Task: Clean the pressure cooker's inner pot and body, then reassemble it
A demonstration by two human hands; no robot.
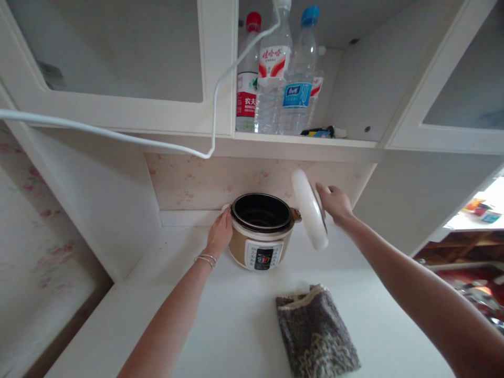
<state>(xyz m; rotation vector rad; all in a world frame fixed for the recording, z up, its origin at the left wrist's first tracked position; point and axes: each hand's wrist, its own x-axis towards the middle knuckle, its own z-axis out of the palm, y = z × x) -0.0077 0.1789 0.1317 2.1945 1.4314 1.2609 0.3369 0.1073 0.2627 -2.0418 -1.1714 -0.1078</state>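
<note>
A gold and white pressure cooker (262, 247) stands at the back of the white counter (220, 315), its dark inner pot exposed. My left hand (220, 233) rests against the cooker's left side, fingers curled round its wall. My right hand (334, 203) grips the white lid (310, 210) from behind. The lid is tilted on edge to the right of the cooker, beside its right handle.
A grey patterned cloth (315, 336) lies on the counter in front. Several water bottles (275, 73) stand on an open shelf above. A white cable (118, 134) hangs across the cupboard doors. Walls close in on the left and right.
</note>
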